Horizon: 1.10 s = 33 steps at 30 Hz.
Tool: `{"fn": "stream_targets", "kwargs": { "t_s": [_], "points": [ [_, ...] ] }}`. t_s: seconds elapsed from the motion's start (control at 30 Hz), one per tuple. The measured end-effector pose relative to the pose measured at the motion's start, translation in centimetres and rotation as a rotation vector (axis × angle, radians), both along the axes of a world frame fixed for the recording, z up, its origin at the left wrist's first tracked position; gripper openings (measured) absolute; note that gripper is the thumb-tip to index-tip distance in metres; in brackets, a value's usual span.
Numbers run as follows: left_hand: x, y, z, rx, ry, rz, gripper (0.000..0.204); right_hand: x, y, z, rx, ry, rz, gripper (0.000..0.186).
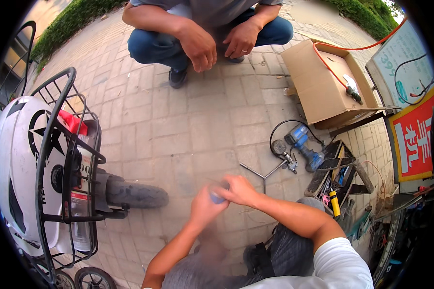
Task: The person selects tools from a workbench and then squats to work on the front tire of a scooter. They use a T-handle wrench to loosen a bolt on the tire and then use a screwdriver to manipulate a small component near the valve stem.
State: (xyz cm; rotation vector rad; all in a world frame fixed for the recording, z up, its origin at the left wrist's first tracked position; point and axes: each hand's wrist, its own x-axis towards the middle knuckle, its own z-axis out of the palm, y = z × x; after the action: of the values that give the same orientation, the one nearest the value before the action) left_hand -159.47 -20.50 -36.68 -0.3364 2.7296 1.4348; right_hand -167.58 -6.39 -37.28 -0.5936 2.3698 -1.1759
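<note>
The left hand (205, 208) curls round a small blue thing (217, 197), blurred, and the right hand (240, 190), fingers bent, grips it too; just right of them lies a three-armed wrench (264, 177), farther out a blue power tool (301, 143), leftward a black tyre (137, 194)

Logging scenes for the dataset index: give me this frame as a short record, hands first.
left hand: closed on a small blue item, blurred, kind unclear
right hand: against the left hand at the same item; exact grip unclear
ground, ahead-right: three-armed wrench, blue power tool
right side: dark tool tray, yellow-handled tool
far right: open cardboard box
left side: white two-wheeler with black metal rack
opposite: another person, squatting
</note>
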Motion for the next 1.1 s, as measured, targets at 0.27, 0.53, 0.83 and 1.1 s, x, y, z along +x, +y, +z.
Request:
{"fn": "stream_targets", "kwargs": {
  "t_s": [0.27,0.53,0.83,1.1],
  "points": [
    [0.7,0.2,-2.0,-0.243,0.084,-0.048,0.067,-0.2,-0.5,1.6,0.190,-0.019,0.011,0.045],
    [2.0,0.3,-1.0,-0.172,-0.074,-0.045,0.075,-1.7,2.1,0.8,-0.302,-0.556,-0.459,0.028],
    [0.3,1.8,0.3,-0.165,0.014,-0.157,0.075,-3.5,3.9,-1.4,-0.199,-0.238,-0.364,0.044],
    [0.2,3.4,-0.4,-0.255,0.064,-0.257,0.074,-1.6,3.7,-2.4,-0.105,-0.152,-0.444,0.060]
  ]
}}
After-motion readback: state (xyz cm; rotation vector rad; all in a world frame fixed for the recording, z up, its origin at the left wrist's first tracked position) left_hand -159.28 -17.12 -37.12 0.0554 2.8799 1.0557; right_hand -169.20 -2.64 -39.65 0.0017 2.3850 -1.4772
